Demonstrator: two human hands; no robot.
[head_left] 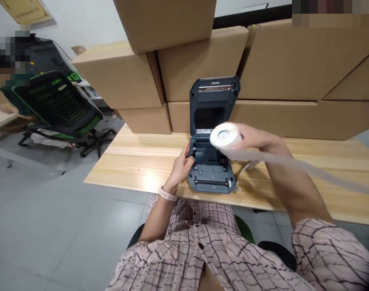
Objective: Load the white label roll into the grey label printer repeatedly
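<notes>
Dark grey plastic makes up the printer (213, 173), which sits on the wooden table (136, 157), and from where I stand everything else can be placed by it. Its lid (214, 101) is tipped up and back at the far end, leaning towards the cardboard boxes (199, 68) stacked behind the printer, probably so that the bay inside lies open from above. At the printer's left side the person's left hand (182, 165) touches the wall, I would judge to steady it; the fingers are bent at the rim, but whether they pinch it or only rest there I cannot tell. Over the right part of the printer's bay, raised clear of it, is a white paper roll (223, 136). The right hand (255, 138) has thumb and fingers clamped on it from the right, which leaves the hollow core end uncovered. A loose strip (311, 169) trails from the roll, away to the right of the printer and across the forearm. The printer's long axis runs away from the person's lap, hinge at the far end. The roll's core end faces up and seemingly a little leftward, its axis tilted above the printer; blur hides the exact angle.
</notes>
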